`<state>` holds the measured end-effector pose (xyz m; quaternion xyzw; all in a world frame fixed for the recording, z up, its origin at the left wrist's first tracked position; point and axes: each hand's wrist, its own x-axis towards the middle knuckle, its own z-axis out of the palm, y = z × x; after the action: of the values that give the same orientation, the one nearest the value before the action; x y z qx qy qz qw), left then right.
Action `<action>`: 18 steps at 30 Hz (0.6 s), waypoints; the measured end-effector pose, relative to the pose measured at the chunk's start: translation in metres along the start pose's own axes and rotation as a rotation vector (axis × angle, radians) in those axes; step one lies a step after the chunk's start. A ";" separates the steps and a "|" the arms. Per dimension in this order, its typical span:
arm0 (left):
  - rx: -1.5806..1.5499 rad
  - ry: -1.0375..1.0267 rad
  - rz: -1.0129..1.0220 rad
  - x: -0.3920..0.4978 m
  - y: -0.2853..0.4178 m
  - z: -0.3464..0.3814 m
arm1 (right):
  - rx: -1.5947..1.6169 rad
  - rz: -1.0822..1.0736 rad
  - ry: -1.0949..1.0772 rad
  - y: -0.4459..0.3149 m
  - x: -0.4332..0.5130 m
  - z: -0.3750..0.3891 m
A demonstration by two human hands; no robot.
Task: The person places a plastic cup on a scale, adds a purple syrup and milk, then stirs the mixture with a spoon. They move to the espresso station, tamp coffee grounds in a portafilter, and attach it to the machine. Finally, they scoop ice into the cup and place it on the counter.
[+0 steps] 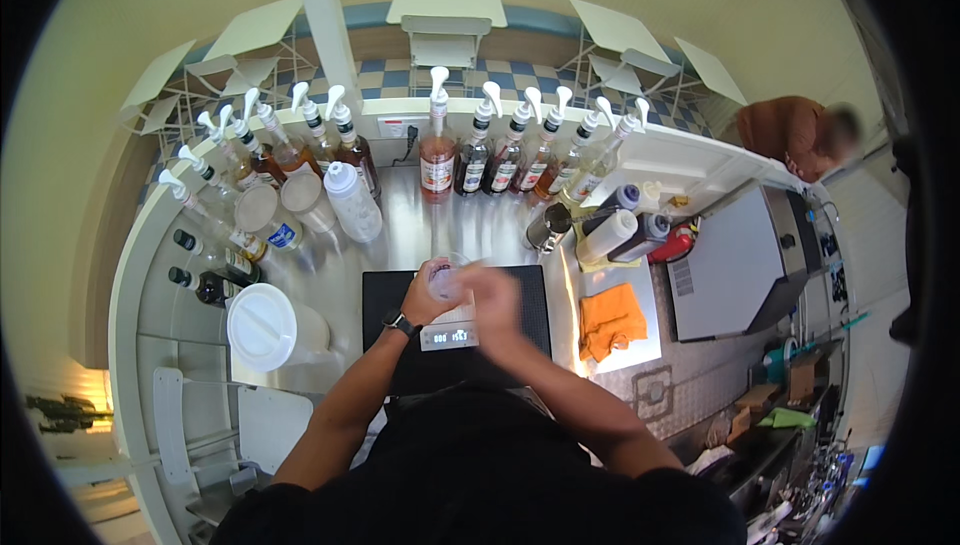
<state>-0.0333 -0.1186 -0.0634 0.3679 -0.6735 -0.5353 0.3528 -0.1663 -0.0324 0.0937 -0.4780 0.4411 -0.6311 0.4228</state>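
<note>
My left hand, with a dark watch at the wrist, is closed around a clear plastic cup with printing on it. The cup is over a digital scale with a lit display. My right hand is blurred at the cup's right side; whether it grips anything cannot be told. Under the scale lies a black mat on the steel counter. What is inside the cup is unclear.
Syrup bottles with white pumps line the counter's back edge. A white lidded tub stands left, a squeeze bottle behind. An orange cloth, a metal shaker and more squeeze bottles are right. A person is beyond the partition.
</note>
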 end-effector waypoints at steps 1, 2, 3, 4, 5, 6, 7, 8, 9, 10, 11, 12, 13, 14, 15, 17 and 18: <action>-0.031 -0.002 0.027 0.001 0.008 -0.004 | -0.162 0.096 0.229 0.000 0.010 -0.050; -0.061 -0.005 0.057 0.002 0.019 -0.009 | -0.004 0.059 0.448 0.011 0.023 -0.089; -0.095 -0.011 0.065 0.003 0.031 -0.012 | -0.010 0.223 0.642 0.021 0.036 -0.133; -0.122 -0.049 0.085 0.006 0.045 -0.019 | -0.096 0.387 0.661 0.034 0.053 -0.171; -0.178 -0.084 0.084 0.007 0.059 -0.026 | -0.110 0.385 0.652 0.052 0.063 -0.196; -0.233 -0.118 0.082 0.009 0.073 -0.031 | -0.159 0.486 0.735 0.069 0.075 -0.217; -0.293 -0.157 0.068 0.011 0.087 -0.036 | -0.199 0.495 0.695 0.084 0.087 -0.233; -0.300 -0.182 0.064 0.012 0.101 -0.040 | -0.152 0.457 0.633 0.097 0.097 -0.245; -0.265 -0.178 0.115 0.011 0.114 -0.043 | -0.138 0.482 0.634 0.107 0.105 -0.253; -0.237 -0.179 0.163 0.012 0.126 -0.044 | -0.207 0.458 0.609 0.114 0.113 -0.257; -0.210 -0.182 0.213 0.012 0.136 -0.042 | -0.290 0.459 0.607 0.117 0.118 -0.260; -0.147 -0.197 0.203 0.010 0.145 -0.044 | -0.374 0.457 0.607 0.117 0.123 -0.262; -0.079 -0.176 0.214 0.006 0.153 -0.043 | -0.594 0.358 0.565 0.113 0.126 -0.264; -0.011 -0.155 0.223 0.001 0.159 -0.041 | -0.812 0.256 0.521 0.107 0.128 -0.265; 0.056 -0.135 0.232 -0.006 0.163 -0.039 | -1.026 0.193 0.480 0.099 0.130 -0.264; 0.169 -0.099 0.215 -0.017 0.167 -0.036 | -1.078 0.077 0.385 0.079 0.135 -0.264; 0.223 -0.098 0.217 -0.021 0.167 -0.034 | -1.103 0.033 0.337 0.068 0.137 -0.264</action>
<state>-0.0132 -0.0898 0.1050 0.3034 -0.7810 -0.4331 0.3323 -0.4422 -0.1404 0.0194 -0.5138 0.7734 -0.3686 0.0448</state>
